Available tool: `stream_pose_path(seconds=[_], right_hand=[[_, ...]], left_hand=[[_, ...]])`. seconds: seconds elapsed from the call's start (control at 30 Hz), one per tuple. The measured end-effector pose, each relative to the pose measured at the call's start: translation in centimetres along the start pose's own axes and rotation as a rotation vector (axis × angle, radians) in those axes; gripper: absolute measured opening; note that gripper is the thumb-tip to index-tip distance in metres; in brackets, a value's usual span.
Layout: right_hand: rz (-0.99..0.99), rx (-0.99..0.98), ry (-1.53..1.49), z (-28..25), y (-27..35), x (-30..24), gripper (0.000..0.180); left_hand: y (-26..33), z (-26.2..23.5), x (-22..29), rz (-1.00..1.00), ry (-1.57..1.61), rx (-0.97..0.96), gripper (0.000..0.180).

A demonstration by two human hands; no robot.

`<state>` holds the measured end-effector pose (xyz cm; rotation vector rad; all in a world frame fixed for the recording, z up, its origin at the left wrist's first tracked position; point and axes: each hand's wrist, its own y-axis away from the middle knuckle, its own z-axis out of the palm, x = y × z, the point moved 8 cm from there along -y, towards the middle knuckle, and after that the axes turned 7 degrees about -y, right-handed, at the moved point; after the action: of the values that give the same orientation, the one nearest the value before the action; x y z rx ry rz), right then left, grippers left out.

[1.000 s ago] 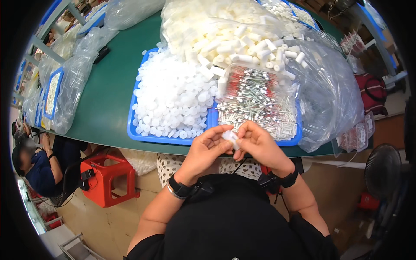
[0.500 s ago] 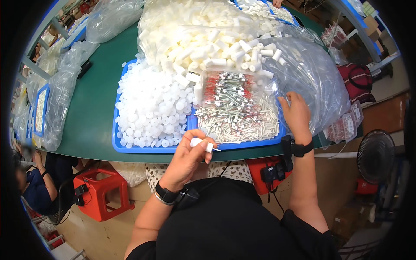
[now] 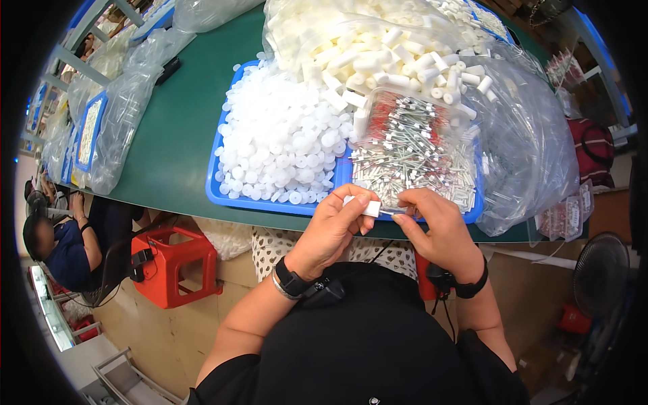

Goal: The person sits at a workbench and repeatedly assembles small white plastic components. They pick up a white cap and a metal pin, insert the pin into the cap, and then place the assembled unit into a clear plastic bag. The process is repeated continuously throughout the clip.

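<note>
My left hand (image 3: 325,231) pinches a white plastic cylinder (image 3: 370,208) just past the table's front edge. From its right end sticks a thin metal pin (image 3: 386,212). My right hand (image 3: 442,233) is closed at the tip of that pin, thumb and curled fingers close around it; whatever those fingers hold is too small to make out. Just beyond both hands lies a blue tray (image 3: 213,181). White round caps (image 3: 277,135) are heaped in its left part. Small white tubes (image 3: 455,179) fill the right part, and a clear box there holds metal pins with red-and-white pieces (image 3: 405,128).
Behind the tray, a clear bag spills thick white cylinders (image 3: 378,64). Crumpled clear plastic (image 3: 523,142) lies to the right. A red stool (image 3: 172,266) stands at lower left, near a seated person (image 3: 71,253). A black fan (image 3: 601,273) stands at right.
My right hand has come from the plastic at the tray's right side down and left to the pin. My left hand still holds the white cylinder. The whole view has shifted.
</note>
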<state>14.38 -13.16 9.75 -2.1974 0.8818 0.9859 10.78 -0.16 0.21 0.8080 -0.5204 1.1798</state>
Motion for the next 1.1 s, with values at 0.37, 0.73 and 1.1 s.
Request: stream_pose_path(seconds=[0.37,0.73,1.1], right_hand=[[-0.042,0.021,0.022,1.2,0.0,0.2,0.024],[0.120,0.064,-0.232,4.3,0.5,2.3,0.023],[-0.106,-0.035,-0.223,7.1,1.7,1.1,0.025]], left_hand=[[0.5,-1.4,0.5,0.092,-0.014,0.072,0.016],[1.2,-1.8,0.2,0.274,-0.355,0.108,0.019],[2.9,1.1,0.4,0.334,-0.616,-0.182,0.051]])
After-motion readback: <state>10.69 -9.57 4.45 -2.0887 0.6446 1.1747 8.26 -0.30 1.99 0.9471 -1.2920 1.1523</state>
